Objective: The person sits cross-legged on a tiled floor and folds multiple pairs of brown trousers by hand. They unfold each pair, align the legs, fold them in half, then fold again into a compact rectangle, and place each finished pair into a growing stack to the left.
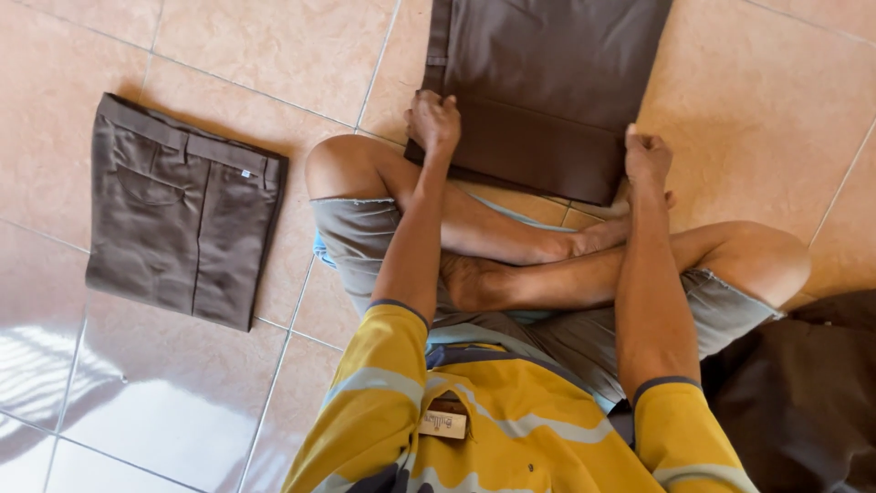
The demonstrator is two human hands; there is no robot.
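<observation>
You sit cross-legged on the tiled floor [274, 55], and the brown trousers [547, 82] you are working on lie flat on it directly in front of your knees. They are a dark brown, smooth woven cloth, laid out as a broad rectangle with a straight folded edge nearest you and a waistband strip running up the left side. Your left hand [432, 120] is closed in a fist on the near left corner of that fold, gripping the cloth. Your right hand [646, 155] is likewise clenched at the near right corner, pinching the edge there.

To your left, well apart, a second pair of trousers [182, 215] lies already folded into a neat square packet; its waistband, belt loops and a slit pocket face up. At your right side a heap of dark brown cloth [803, 402] sits loose and rumpled.

The floor is glossy, pale peach ceramic in large squares with thin grout lines, catching bright glare at lower left.
</observation>
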